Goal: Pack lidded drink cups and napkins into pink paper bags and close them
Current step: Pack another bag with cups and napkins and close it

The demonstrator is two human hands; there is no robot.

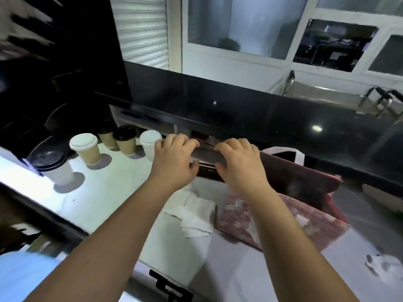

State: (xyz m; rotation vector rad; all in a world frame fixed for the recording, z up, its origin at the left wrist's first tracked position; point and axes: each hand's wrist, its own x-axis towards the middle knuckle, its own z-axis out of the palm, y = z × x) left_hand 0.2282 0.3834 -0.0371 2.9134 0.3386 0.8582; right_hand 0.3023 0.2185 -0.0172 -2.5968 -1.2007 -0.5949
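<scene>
Both hands hold the folded top edge of a pink paper bag [206, 156] at the back of the white counter. My left hand [174, 159] grips the fold's left part, fingers curled over it and thumb under. My right hand [238, 162] grips its right part the same way. A second pink bag [305, 216] with a white handle stands open to the right. White napkins [194, 216] lie loose on the counter below the hands. Several lidded cups stand at the left: a brown cup with white lid [86, 150], two with black lids [124, 139], a white cup [149, 142].
A large cup with a black lid [52, 165] stands nearest the counter's left edge. A black raised shelf [261, 118] overhangs the bags. A steel sink with a tap [379, 101] lies at the far right. A crumpled white paper [379, 267] lies at the lower right.
</scene>
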